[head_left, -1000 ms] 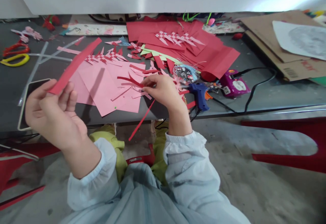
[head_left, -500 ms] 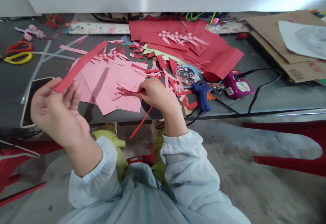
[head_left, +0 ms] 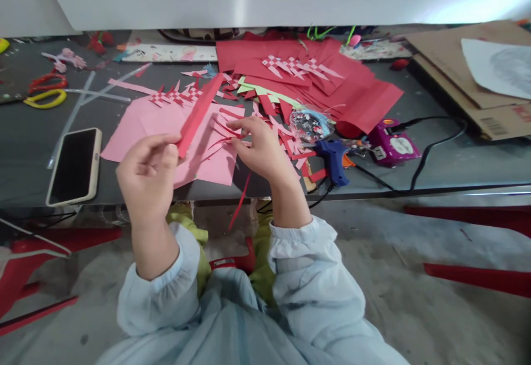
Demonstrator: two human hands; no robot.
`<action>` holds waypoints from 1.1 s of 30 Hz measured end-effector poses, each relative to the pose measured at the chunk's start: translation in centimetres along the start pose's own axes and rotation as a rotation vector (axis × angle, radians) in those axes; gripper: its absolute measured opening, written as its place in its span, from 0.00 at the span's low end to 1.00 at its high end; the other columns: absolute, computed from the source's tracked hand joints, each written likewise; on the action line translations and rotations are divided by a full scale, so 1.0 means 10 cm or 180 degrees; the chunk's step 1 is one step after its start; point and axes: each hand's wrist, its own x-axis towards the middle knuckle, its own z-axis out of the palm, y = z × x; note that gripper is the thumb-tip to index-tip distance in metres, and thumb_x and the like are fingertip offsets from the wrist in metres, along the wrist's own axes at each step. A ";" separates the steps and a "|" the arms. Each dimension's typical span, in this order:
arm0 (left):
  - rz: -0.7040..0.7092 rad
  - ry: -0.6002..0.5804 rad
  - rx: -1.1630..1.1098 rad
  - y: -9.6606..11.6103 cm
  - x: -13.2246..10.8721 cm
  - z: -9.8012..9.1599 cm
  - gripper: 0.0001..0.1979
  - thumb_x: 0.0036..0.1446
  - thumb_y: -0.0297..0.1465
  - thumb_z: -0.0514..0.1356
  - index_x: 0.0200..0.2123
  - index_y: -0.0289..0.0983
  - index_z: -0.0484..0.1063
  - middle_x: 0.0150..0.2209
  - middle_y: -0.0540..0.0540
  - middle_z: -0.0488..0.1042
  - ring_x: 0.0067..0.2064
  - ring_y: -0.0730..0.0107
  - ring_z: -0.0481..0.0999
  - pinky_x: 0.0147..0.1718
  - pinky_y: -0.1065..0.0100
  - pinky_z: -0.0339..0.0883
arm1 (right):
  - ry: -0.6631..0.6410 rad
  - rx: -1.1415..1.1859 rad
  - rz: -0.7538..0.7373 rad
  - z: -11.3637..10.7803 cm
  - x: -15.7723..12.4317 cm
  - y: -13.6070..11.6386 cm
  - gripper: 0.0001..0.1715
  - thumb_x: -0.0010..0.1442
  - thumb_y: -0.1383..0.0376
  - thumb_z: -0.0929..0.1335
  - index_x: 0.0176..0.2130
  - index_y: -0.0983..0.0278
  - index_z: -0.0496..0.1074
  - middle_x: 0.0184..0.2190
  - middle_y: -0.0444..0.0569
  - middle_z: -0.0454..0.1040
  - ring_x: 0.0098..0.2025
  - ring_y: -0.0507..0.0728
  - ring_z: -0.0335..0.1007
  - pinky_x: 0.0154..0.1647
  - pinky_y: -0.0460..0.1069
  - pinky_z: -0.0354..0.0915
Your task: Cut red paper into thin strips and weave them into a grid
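Note:
My left hand (head_left: 149,174) is closed on a folded red paper strip (head_left: 201,111), pinched at its lower end and held slanting up to the right above the pink paper sheets (head_left: 143,119). To its right, my right hand (head_left: 259,146) hovers with thumb and forefinger apart. Thin red paper slivers (head_left: 224,142) lie right at its fingertips, some blurred. Below that hand, a narrow red strip (head_left: 240,202) hangs at the table edge. Red and pink woven paper pieces (head_left: 176,97) lie along the top of the pink sheets.
A phone (head_left: 74,166) and scissors (head_left: 45,98) lie at left. Right of my right hand are paper scraps, a blue glue gun (head_left: 334,160), a bag of beads (head_left: 309,123) and a purple box (head_left: 392,142) with a black cable. Red paper sheets (head_left: 373,99) and cardboard (head_left: 477,108) lie behind.
My left hand has moved right with the red strip, uncovering the phone. My right hand's fingers have parted from the bunch of thin slivers, which now lie more spread out.

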 end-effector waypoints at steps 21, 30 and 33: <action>-0.1479 -0.1267 0.0055 0.07 -0.04 0.01 0.11 0.55 0.37 0.67 0.36 0.36 0.74 0.33 0.47 0.80 0.36 0.68 0.82 0.34 0.72 0.77 | -0.1093 0.2585 0.0671 -0.01 -0.06 -0.16 0.14 0.44 0.61 0.78 0.25 0.67 0.73 0.20 0.41 0.71 0.23 0.46 0.63 0.25 0.44 0.58; -0.1288 -0.0513 -0.0334 -0.02 -0.01 0.00 0.11 0.47 0.38 0.72 0.30 0.36 0.79 0.24 0.50 0.77 0.25 0.76 0.78 0.25 0.78 0.73 | -0.2490 0.1707 0.0655 -0.04 -0.13 -0.25 0.11 0.51 0.63 0.72 0.23 0.68 0.72 0.19 0.42 0.70 0.24 0.47 0.61 0.25 0.44 0.57; -0.1138 -0.0280 -0.0360 0.01 0.01 -0.01 0.09 0.44 0.33 0.73 0.27 0.36 0.79 0.22 0.53 0.75 0.20 0.80 0.72 0.21 0.80 0.69 | -0.2777 0.1395 0.0656 -0.08 -0.15 -0.26 0.12 0.51 0.63 0.72 0.23 0.68 0.71 0.17 0.38 0.64 0.22 0.45 0.55 0.23 0.44 0.52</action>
